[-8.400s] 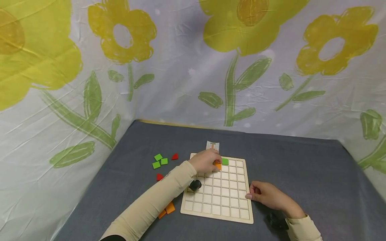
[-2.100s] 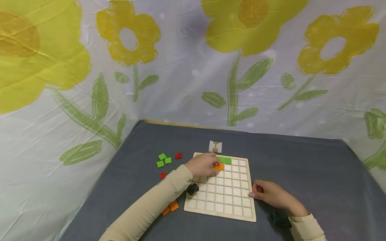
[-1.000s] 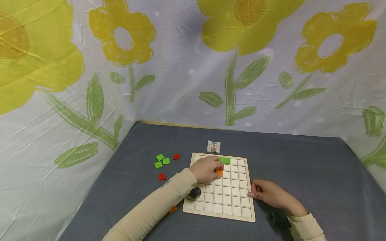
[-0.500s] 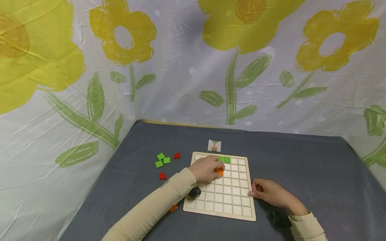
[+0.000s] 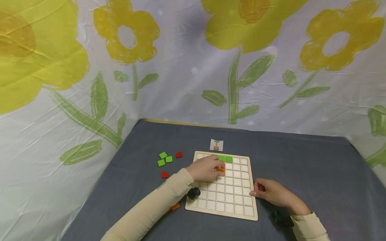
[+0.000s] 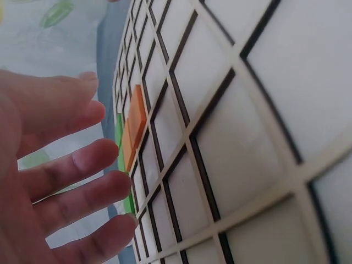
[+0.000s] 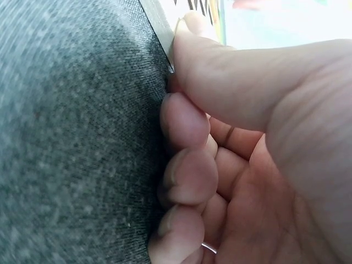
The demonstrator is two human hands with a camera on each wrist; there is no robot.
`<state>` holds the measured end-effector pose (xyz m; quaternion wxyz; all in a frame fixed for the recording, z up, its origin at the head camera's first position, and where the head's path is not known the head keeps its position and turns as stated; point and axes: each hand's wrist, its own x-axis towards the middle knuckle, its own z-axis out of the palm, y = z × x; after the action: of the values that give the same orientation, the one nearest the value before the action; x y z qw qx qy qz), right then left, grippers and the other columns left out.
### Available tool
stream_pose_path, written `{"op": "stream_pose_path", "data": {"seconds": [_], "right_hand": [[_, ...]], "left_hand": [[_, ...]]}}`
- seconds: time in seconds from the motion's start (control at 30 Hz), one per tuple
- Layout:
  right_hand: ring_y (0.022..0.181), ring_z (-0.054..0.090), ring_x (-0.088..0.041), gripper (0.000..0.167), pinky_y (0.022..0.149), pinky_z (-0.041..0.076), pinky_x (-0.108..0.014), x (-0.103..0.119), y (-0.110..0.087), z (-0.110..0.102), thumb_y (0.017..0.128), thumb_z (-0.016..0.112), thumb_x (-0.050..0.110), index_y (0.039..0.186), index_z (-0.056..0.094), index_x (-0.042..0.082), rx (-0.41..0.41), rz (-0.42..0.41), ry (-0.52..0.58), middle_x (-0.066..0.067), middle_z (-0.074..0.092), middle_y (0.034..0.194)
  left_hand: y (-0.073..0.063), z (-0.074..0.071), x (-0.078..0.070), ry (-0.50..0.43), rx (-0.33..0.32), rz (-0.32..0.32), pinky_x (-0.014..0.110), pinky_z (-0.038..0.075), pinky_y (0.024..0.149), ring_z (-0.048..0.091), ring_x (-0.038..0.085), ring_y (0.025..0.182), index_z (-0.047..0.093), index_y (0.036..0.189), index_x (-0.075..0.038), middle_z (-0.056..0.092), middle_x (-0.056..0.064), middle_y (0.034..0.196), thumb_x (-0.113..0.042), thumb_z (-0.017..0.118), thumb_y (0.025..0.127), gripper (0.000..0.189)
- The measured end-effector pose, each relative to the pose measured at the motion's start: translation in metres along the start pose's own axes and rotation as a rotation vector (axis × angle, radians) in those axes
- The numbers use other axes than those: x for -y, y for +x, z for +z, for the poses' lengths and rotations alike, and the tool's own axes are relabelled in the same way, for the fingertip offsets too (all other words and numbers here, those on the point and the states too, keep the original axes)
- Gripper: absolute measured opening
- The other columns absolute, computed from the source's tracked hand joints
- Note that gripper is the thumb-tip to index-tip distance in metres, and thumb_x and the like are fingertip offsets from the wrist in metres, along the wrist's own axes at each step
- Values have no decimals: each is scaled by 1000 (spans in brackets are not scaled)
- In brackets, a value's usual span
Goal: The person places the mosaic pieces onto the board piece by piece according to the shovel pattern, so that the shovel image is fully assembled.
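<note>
A pale wooden grid board [image 5: 221, 214] lies on the table, with green tiles [image 5: 229, 159] in its far row. Over its upper left part reaches my left hand [image 5: 205, 168], fingers parted and loosely bent. Just beyond those fingertips, orange tiles [image 6: 137, 116] sit on the board, partly covered by the hand in the head view. The left wrist view shows a gap between the fingers and the orange tiles. At the board's right edge, my right hand [image 5: 272, 193] pinches the rim, thumb on top and the other fingers curled against the side.
Several loose green tiles [image 5: 161, 162] lie left of the board, near two red pieces [image 5: 165, 174]. Loose orange tiles [image 5: 175, 206] are partly hidden by the left sleeve. Beyond the board lies a small pattern card [image 5: 216, 145]. A flowered curtain hangs behind the grey tabletop.
Earlier my left hand held an orange tile over the far rows; more green and orange tiles now show there. Its fingers have since moved off the orange tile. My right hand stays at the rim.
</note>
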<state>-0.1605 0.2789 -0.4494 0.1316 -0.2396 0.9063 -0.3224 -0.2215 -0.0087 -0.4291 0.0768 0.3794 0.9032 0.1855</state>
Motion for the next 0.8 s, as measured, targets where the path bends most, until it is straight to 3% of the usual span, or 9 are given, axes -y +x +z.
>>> {"op": "stream_pose_path", "data": {"seconds": [0.17, 0.3, 0.47, 0.63, 0.8], "right_hand": [[55, 36, 0, 28, 51, 31, -20, -1, -1, 2, 88, 66, 37, 80, 54, 14, 2, 0, -3, 8, 43, 64], [55, 36, 0, 27, 51, 31, -19, -2, -1, 3, 89, 66, 38, 80, 54, 15, 12, 12, -8, 9, 43, 64], [54, 36, -1, 27, 51, 32, -20, 0, -1, 1, 90, 65, 37, 81, 54, 14, 21, 1, -1, 9, 44, 64], [54, 36, -1, 27, 51, 31, -20, 1, -1, -3, 90, 64, 37, 82, 54, 13, 21, 9, -7, 9, 44, 64], [54, 36, 0, 26, 51, 31, -20, 3, 0, -1, 90, 65, 35, 82, 54, 13, 20, -1, -11, 9, 44, 64]], "left_hand": [[-19, -4, 1, -50, -9, 2, 20, 47, 74, 59, 11, 91, 68, 112, -18, 62, -3, 109, -27, 61, 95, 21], [-41, -10, 5, -56, -28, -23, 20, 47, 71, 56, 8, 84, 68, 114, -17, 61, -1, 108, -29, 62, 94, 23], [-79, -21, 13, -44, -77, -63, 23, 43, 64, 49, 9, 74, 67, 114, -16, 60, 2, 103, -30, 63, 94, 25], [-119, -27, 24, -10, -115, -115, 23, 41, 64, 51, 14, 75, 67, 115, -16, 59, 2, 99, -31, 65, 92, 26], [-159, -29, 33, -24, -113, -194, 24, 43, 66, 52, 17, 79, 66, 115, -14, 58, 1, 100, -29, 68, 90, 30]]}}
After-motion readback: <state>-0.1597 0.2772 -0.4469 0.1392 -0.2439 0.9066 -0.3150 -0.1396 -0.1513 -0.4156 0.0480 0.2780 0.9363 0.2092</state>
